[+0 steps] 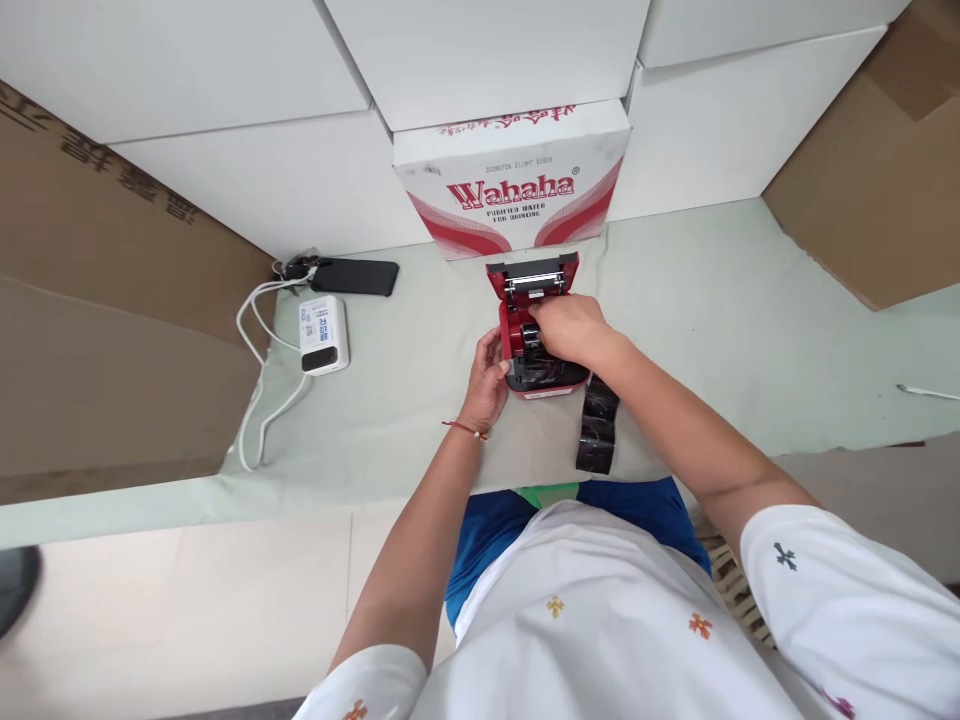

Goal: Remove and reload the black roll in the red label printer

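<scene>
The fingers of the right hand curl down into the open bay of a small red plastic printer. They are bunched close together, but whether they pinch anything inside cannot be told, since the back of the hand covers them. The fingers of the left hand are wrapped narrowly round the printer's left side and hold it steady, with the thumb at its dark front edge. The printer's hinged lid stands open just beyond the right fingers. Just beside the right wrist, a strip of glossy black film lies folded on the pale green desk, running toward the person's body. A thin red cord bracelet circles the left wrist. Beyond the fingers, touching the lid's far side, stands a white and red cardboard carton printed "Wahaha". Well to the left of the left fingers lie a white rectangular power bank with a looping white cable, and a flat black phone beyond it.
</scene>
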Demonstrator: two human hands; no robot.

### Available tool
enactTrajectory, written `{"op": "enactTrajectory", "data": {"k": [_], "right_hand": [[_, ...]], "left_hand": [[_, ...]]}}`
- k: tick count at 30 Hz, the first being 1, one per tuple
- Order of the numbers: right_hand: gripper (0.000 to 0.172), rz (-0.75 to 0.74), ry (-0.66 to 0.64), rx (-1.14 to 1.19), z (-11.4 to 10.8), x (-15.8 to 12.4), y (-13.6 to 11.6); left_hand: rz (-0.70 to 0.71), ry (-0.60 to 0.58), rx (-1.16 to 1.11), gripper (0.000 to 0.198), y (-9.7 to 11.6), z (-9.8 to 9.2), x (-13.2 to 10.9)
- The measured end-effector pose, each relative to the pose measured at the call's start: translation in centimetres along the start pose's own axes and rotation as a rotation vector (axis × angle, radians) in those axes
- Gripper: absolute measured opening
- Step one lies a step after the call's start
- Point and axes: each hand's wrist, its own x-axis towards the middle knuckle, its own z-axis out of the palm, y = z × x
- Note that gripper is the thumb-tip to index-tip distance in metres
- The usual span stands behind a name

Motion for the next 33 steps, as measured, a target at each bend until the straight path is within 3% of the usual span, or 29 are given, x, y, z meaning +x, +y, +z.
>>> {"op": "enactTrajectory", "data": {"k": [3,6,10,14,16,18,21,23,26,30,33], "right_hand": [[0.016,0.03,-0.028,-0.021,0.9,1.8,-0.9],[0.017,0.021,0.012,0.025,0.4,0.6,-0.8],[0.026,-0.012,0.081,0.381,-2.3,-4.8,1.3],[0.047,0.126,0.011,0.79,-3.1,-11.2,6.5],[0.047,0.216,-0.034,0.734,-2.2,-13.7,9.7],[0.037,0.307,-0.12,0.498,-0.7,-15.4,12.5],[0.033,0.441,-0.097,0.206,1.3,-16.5,14.2],[0.04,0.459,0.016,0.182,2.2,-16.6,13.6],[0.041,0.342,0.093,0.294,3.3,-15.9,11.0],[0.038,0.215,-0.059,0.261,4.7,-14.6,7.2],[0.036,0.158,-0.161,0.266,4.5,-14.2,6.0]], "left_hand": [[0.004,0.003,-0.024,0.074,0.0,0.1,0.0],[-0.008,0.012,-0.071,0.074,0.0,0.3,0.0],[-0.011,-0.008,-0.078,0.074,0.1,0.3,0.1],[-0.004,-0.029,-0.091,0.073,0.4,0.4,0.1],[-0.004,-0.036,-0.106,0.072,0.6,0.5,0.1],[-0.012,-0.037,-0.123,0.072,0.8,0.6,0.2],[-0.029,-0.018,-0.157,0.073,0.9,0.5,0.2],[-0.038,0.0,-0.173,0.074,0.8,0.4,0.3],[-0.046,0.015,-0.184,0.072,0.6,0.3,0.3],[-0.044,0.029,-0.194,0.071,0.5,0.3,0.3],[-0.04,0.022,-0.181,0.071,0.4,0.3,0.3]]}}
